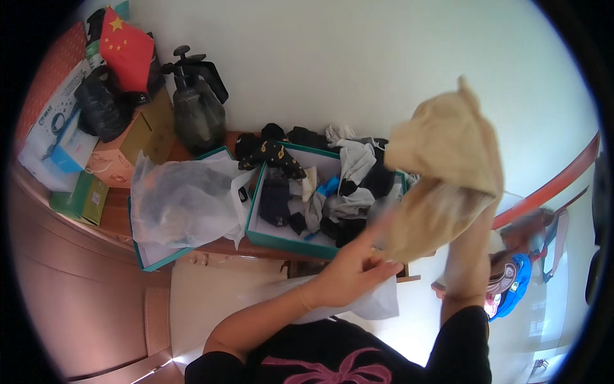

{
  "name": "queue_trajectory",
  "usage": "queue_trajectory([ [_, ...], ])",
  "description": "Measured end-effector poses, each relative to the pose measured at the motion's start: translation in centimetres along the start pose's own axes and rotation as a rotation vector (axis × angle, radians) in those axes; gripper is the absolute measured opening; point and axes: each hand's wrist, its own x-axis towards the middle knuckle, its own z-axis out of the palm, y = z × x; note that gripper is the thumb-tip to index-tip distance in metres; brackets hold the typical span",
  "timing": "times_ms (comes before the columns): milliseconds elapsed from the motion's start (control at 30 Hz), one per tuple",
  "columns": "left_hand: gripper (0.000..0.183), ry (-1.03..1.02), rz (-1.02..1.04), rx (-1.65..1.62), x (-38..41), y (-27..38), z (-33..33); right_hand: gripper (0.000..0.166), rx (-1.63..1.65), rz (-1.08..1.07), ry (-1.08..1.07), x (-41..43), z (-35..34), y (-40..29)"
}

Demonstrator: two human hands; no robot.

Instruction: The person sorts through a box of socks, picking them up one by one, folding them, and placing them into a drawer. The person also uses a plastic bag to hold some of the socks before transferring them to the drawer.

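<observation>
A tan cloth piece [443, 149], blurred and puffed out, is lifted over the right end of a green box [292, 246]. My left hand [357, 273] is at its lower left edge, with thumb and fingers around something that the blur hides. Inside or behind the cloth is my right hand, so only the forearm shows. Socks and small dark, grey and white garments [355, 161] fill the green box. Below my left forearm hangs a translucent white bag [379, 300]. Another clear plastic bag [187, 201] lies on a green lid to the left.
A dark spray bottle [199, 113] stands against the wall. At the left are stacked cartons [117, 161], a black plastic bag [103, 103] and a small red flag [125, 50]. Dark rolled socks [273, 132] lie behind the box. A blue bag [518, 288] is at the right.
</observation>
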Motion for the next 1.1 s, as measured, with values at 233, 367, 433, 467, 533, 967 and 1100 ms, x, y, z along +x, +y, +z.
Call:
queue_trajectory([
  [233,0.012,0.095,-0.174,0.085,-3.8,1.8,-4.0,0.021,-0.689,-0.498,-0.145,1.1,-8.4,-1.6],
  [367,0.015,0.168,-0.160,0.173,-4.5,1.8,-3.6,0.023,-0.792,-0.176,-0.443,-1.1,-9.5,-3.6],
  [433,0.016,0.197,-0.115,0.224,-4.5,1.7,-3.2,0.028,0.399,0.443,0.413,-4.9,-9.2,-1.5],
  [467,0.019,0.214,-0.047,0.170,-4.4,1.4,-3.2,0.033,0.466,0.473,0.432,-5.3,-8.8,-1.7],
  [533,0.024,0.296,-0.047,0.096,-4.3,1.6,-3.2,0.045,0.549,0.545,0.309,-5.6,-7.2,-2.7],
  [967,0.043,0.540,0.181,0.563,-4.0,-2.2,-4.6,0.009,0.503,0.666,-0.745,-13.3,-1.3,-7.9],
  [1100,0.033,0.695,0.215,0.402,-5.1,-2.9,-6.6,0.011,1.149,0.804,-0.096,-11.9,-4.2,-7.0],
])
